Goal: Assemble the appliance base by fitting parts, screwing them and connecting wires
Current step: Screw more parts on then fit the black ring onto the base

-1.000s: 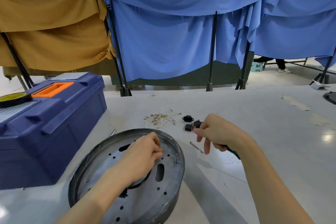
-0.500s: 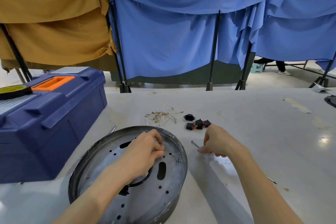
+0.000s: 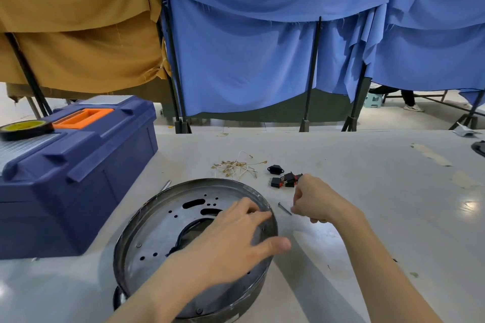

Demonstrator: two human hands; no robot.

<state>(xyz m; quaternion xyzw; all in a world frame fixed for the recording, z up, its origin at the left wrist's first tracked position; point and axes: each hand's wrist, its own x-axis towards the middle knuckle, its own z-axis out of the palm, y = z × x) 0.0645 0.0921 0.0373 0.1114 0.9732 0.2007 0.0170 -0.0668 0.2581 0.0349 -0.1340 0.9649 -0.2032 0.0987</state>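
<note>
The round grey metal appliance base [image 3: 157, 231] lies on the white table, its holed inner plate facing up. My left hand [image 3: 233, 241] rests on its right side with fingers spread, the thumb reaching over the rim. A black ring part [image 3: 187, 228] shows in the base beneath that hand. Just right of the rim a screw [image 3: 284, 208] lies on the table. My right hand [image 3: 319, 200] has its fingers curled, the tips pinching the screw's right end. Behind it lie black switches [image 3: 286, 179], a black socket [image 3: 275, 169] and thin wires with gold terminals [image 3: 236, 166].
A dark blue toolbox [image 3: 73, 165] with an orange handle stands at the left, a tape roll [image 3: 25, 128] on its lid. A thin metal piece [image 3: 165, 185] lies between toolbox and base. Blue and tan cloths hang behind the table. A dark object [image 3: 479, 148] sits at the far right edge.
My right hand dropped from the switches to the screw and stays at it. My left hand opened and slid from the base's middle to its right rim.
</note>
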